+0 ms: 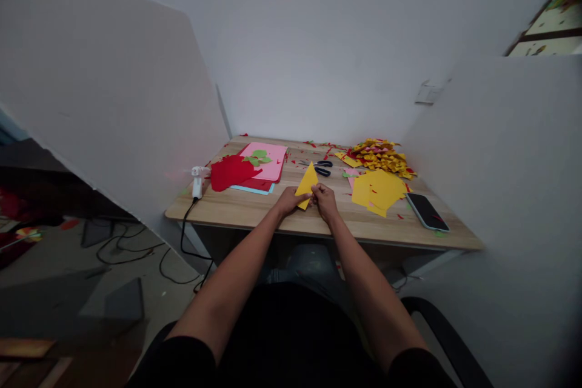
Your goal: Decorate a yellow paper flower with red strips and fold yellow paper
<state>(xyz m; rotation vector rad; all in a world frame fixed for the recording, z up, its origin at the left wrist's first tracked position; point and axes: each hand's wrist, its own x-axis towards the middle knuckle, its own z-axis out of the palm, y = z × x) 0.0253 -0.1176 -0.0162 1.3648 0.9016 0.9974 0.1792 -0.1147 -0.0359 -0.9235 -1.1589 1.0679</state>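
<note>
Near the table's front edge, a folded piece of yellow paper (307, 181) with a pointed top is held between both hands. My left hand (290, 200) grips its lower left side. My right hand (324, 200) pinches its right edge, fingers closed. Just beyond the paper lie scissors (323, 171) with black handles, their blades partly behind the paper's tip. To the right of my right hand rest several flat yellow paper pieces (384, 189).
Red paper (231, 173), a pink sheet (273, 159) and green cutouts (258, 157) lie left. A white glue gun (197, 185) stands at the left edge, its cord hanging. A heap of yellow pieces (381, 156) lies back right; a phone (427, 212) lies front right. Partitions flank the table.
</note>
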